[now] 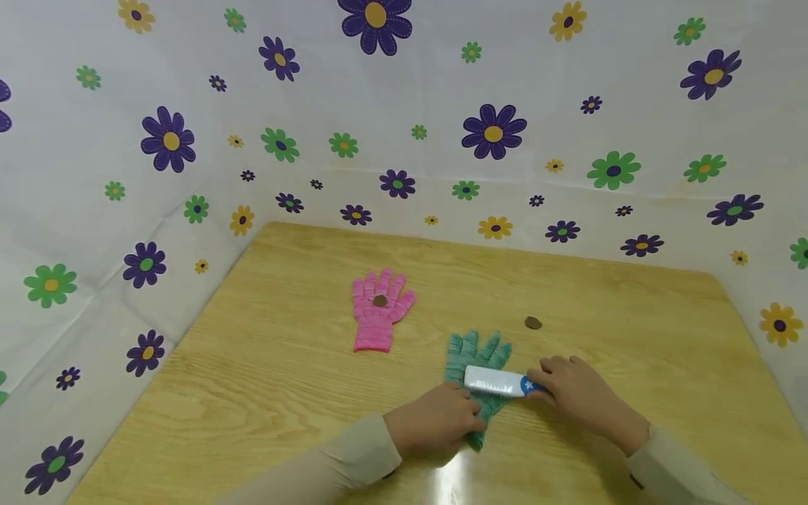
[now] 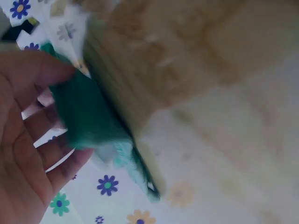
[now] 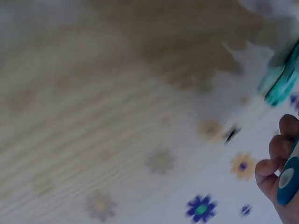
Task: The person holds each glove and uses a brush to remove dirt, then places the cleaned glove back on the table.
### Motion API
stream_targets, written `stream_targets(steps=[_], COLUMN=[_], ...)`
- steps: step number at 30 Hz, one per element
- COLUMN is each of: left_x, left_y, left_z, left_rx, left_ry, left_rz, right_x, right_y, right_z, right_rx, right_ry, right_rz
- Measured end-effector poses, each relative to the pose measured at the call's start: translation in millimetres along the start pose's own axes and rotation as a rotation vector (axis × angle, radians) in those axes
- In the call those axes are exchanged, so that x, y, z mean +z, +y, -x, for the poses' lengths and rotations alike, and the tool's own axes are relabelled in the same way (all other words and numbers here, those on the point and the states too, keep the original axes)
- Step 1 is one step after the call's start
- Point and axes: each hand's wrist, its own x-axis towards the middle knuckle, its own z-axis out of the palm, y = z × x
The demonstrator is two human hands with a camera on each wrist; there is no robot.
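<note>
A green knitted glove (image 1: 468,354) lies on the wooden table, fingers pointing away. My left hand (image 1: 437,419) holds it at its lower left, near the cuff; in the left wrist view the green fabric (image 2: 88,109) sits between thumb and fingers. My right hand (image 1: 577,389) grips the blue handle (image 3: 289,179) of a brush with a long white head (image 1: 495,381). That head overlaps the glove's palm in the head view, and a white star marks the blue neck. The thumb lies on the near side of the handle.
A pink knitted glove (image 1: 374,330) lies farther back on the left, with a small brown piece (image 1: 379,301) on its palm. Another brown piece (image 1: 533,322) rests on the table (image 1: 252,351) beyond my right hand. A flower-patterned white cloth (image 1: 429,91) hangs behind and at the sides.
</note>
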Motion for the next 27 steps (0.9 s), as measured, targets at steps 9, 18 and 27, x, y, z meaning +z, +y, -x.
stream_targets(steps=[9, 18, 27], left_x=[2.4, 0.8, -3.2], left_y=[0.3, -2.1, -6.1], left_z=[-5.8, 0.5, 4.4], left_rx=[-0.022, 0.014, 0.079], left_ry=[-0.032, 0.019, 0.018], left_rz=[-0.059, -0.075, -0.047], right_x=[3, -8, -9], right_y=[33, -1, -4], right_z=[-4, -3, -3], right_rx=[0.347, 0.008, 0.062], right_ry=[0.025, 0.182, 0.056], right_rz=[-0.138, 0.091, 0.106])
